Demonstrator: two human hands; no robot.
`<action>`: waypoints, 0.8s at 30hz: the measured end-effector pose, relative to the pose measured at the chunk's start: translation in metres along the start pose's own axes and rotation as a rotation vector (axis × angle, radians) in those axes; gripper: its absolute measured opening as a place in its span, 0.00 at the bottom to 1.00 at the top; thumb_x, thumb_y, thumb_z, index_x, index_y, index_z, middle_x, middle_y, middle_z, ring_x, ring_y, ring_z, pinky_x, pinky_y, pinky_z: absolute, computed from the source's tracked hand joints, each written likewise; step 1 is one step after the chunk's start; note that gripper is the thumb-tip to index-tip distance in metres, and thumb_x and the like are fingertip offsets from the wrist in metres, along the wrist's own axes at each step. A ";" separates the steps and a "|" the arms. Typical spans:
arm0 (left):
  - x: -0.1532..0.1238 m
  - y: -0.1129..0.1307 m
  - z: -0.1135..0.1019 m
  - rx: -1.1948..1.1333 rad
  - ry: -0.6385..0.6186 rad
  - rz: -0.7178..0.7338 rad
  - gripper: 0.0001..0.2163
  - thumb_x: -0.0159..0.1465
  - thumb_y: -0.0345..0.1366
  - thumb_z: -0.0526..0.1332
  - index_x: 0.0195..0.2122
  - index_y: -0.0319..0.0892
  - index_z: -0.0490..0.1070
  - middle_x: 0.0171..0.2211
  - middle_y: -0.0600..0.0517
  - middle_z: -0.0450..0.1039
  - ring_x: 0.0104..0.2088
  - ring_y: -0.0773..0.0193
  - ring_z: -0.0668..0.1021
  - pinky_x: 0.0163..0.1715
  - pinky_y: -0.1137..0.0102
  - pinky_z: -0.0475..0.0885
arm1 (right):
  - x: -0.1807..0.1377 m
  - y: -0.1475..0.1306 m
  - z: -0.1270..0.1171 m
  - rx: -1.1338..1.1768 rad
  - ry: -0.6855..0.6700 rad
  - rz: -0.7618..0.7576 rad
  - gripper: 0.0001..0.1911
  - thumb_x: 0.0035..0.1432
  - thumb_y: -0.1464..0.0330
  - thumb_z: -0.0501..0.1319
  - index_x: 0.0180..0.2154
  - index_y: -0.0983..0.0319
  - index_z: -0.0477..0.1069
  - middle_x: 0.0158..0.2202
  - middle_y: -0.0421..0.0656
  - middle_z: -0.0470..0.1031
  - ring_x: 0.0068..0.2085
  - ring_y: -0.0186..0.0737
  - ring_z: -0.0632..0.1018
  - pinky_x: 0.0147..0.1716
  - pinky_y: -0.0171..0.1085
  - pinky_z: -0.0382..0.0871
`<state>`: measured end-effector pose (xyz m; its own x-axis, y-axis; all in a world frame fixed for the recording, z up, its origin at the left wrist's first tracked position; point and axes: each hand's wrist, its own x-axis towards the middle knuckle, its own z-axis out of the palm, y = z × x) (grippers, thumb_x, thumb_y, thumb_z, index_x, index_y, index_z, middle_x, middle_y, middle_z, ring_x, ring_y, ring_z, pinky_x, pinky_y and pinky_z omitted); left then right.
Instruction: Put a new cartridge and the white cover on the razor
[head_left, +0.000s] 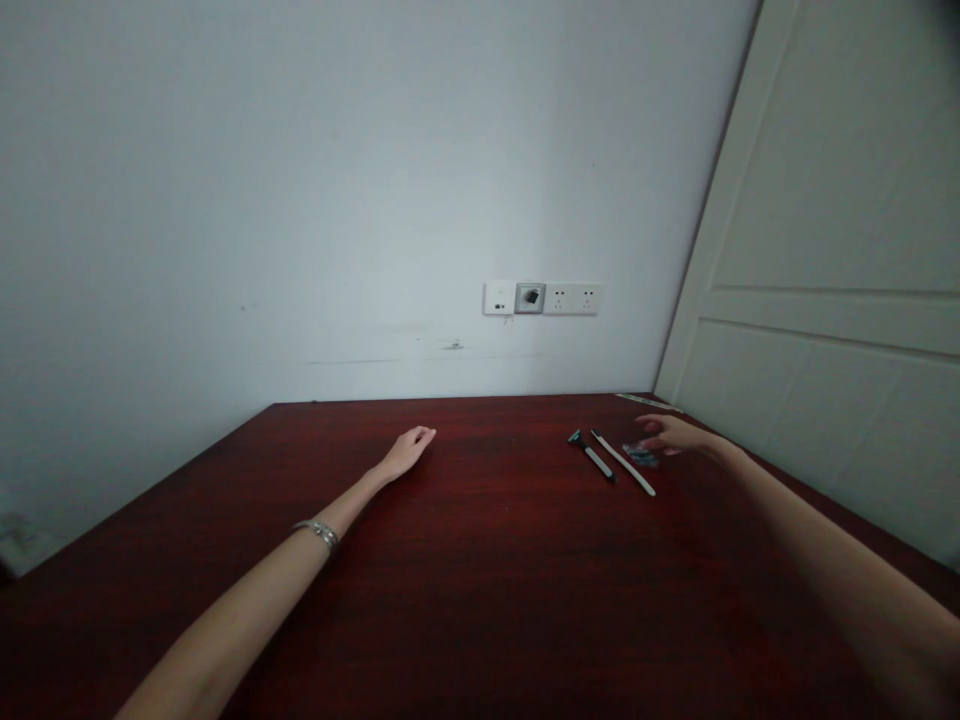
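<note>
My left hand rests on the dark red table with its fingers curled in, and nothing shows in it. Over at the right, my right hand reaches in with fingers stretched out and apart. Just under and beside its fingertips lies a small clear packet with dark bits in it; whether they touch I cannot tell. Left of the packet is a long thin white stick with a dark far end. A razor with a grey and black handle lies alongside, its head pointing away from me.
A pale wall with a row of sockets stands behind the table. On the right rises a white panelled door. A thin flat strip lies at the table's far right corner.
</note>
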<state>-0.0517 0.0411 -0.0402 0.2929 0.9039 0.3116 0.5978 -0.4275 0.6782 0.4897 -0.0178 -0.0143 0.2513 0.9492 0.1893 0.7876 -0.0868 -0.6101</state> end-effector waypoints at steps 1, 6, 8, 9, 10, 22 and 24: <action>0.000 -0.002 0.000 0.014 0.012 0.004 0.21 0.61 0.50 0.47 0.41 0.39 0.70 0.43 0.46 0.72 0.45 0.57 0.73 0.48 0.66 0.63 | 0.001 -0.005 0.001 0.071 0.001 0.022 0.20 0.40 0.68 0.65 0.40 0.65 0.73 0.33 0.49 0.75 0.26 0.34 0.73 0.21 0.30 0.66; -0.002 -0.008 0.002 0.098 0.035 0.039 0.19 0.62 0.46 0.47 0.38 0.39 0.71 0.41 0.46 0.73 0.42 0.59 0.74 0.46 0.68 0.64 | -0.002 -0.056 0.018 0.436 0.087 0.051 0.17 0.51 0.60 0.59 0.36 0.67 0.72 0.27 0.45 0.71 0.23 0.30 0.69 0.19 0.29 0.64; -0.002 -0.009 0.003 0.136 0.041 0.065 0.18 0.63 0.44 0.47 0.37 0.38 0.71 0.40 0.46 0.74 0.41 0.59 0.74 0.46 0.68 0.64 | -0.009 -0.084 0.031 0.598 0.012 0.007 0.17 0.51 0.59 0.59 0.35 0.66 0.72 0.25 0.43 0.69 0.22 0.30 0.69 0.18 0.29 0.63; -0.002 -0.010 0.004 0.150 0.044 0.074 0.17 0.63 0.43 0.48 0.37 0.38 0.71 0.39 0.46 0.74 0.41 0.60 0.74 0.45 0.68 0.65 | -0.014 -0.098 0.039 0.695 -0.041 -0.021 0.17 0.51 0.58 0.59 0.35 0.66 0.72 0.24 0.42 0.68 0.22 0.30 0.68 0.18 0.28 0.62; -0.001 -0.011 0.004 0.164 0.050 0.079 0.16 0.63 0.43 0.48 0.37 0.38 0.71 0.39 0.46 0.74 0.41 0.60 0.74 0.45 0.69 0.65 | -0.019 -0.111 0.047 0.790 -0.070 -0.040 0.17 0.51 0.58 0.59 0.35 0.65 0.72 0.23 0.41 0.67 0.22 0.29 0.68 0.18 0.28 0.61; -0.002 -0.021 0.002 0.194 0.098 0.050 0.11 0.58 0.29 0.53 0.38 0.38 0.73 0.40 0.47 0.75 0.42 0.62 0.75 0.46 0.70 0.65 | -0.082 -0.195 0.164 0.855 -0.245 -0.118 0.23 0.48 0.58 0.59 0.45 0.62 0.63 0.19 0.34 0.63 0.16 0.28 0.63 0.11 0.28 0.51; -0.003 -0.022 0.002 0.193 0.100 0.041 0.11 0.57 0.29 0.53 0.38 0.39 0.73 0.40 0.48 0.75 0.42 0.62 0.75 0.47 0.70 0.66 | -0.087 -0.194 0.175 0.821 -0.246 -0.131 0.24 0.48 0.58 0.58 0.45 0.63 0.62 0.19 0.33 0.63 0.16 0.28 0.62 0.11 0.28 0.51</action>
<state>-0.0644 0.0478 -0.0569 0.2499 0.8784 0.4074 0.7217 -0.4495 0.5265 0.2167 -0.0307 -0.0470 -0.0164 0.9830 0.1827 0.1221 0.1834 -0.9754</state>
